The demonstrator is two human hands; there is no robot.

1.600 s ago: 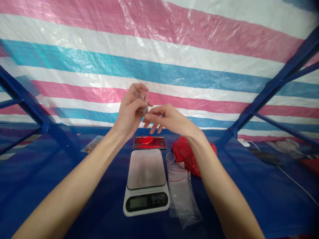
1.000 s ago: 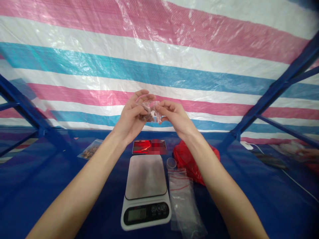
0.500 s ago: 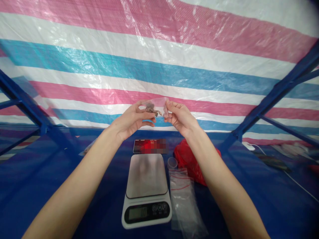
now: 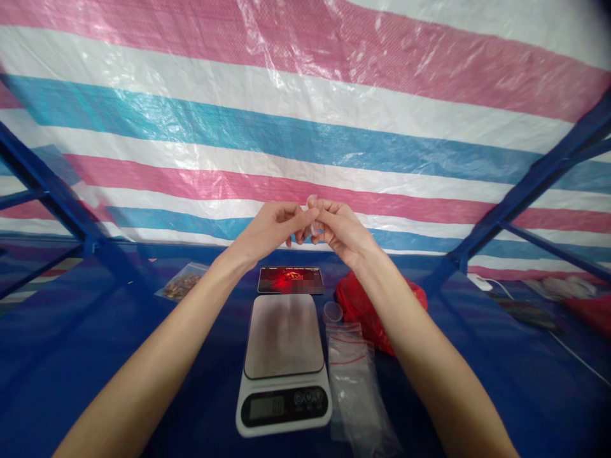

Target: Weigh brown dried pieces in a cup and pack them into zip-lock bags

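Observation:
My left hand [image 4: 273,228] and my right hand [image 4: 337,228] meet in the air above the far end of a kitchen scale [image 4: 284,362]. Both pinch a small clear plastic bag [image 4: 312,219], which is mostly hidden between the fingertips; only a sliver of its edge shows. The fingers of both hands are pressed together on it. The scale has a steel plate with nothing on it and a lit display at its front.
A phone [image 4: 290,280] with a red screen lies behind the scale. Right of the scale lie a stack of clear zip bags [image 4: 356,388], a small clear cup [image 4: 331,312] and a red plastic bag [image 4: 372,312]. A filled zip bag [image 4: 182,283] lies at the left. Cables [image 4: 548,324] run at the right.
The small bag was held spread open between my hands, its brown contents showing. Now my hands have come together and lowered a little, and the bag is squeezed between the fingertips.

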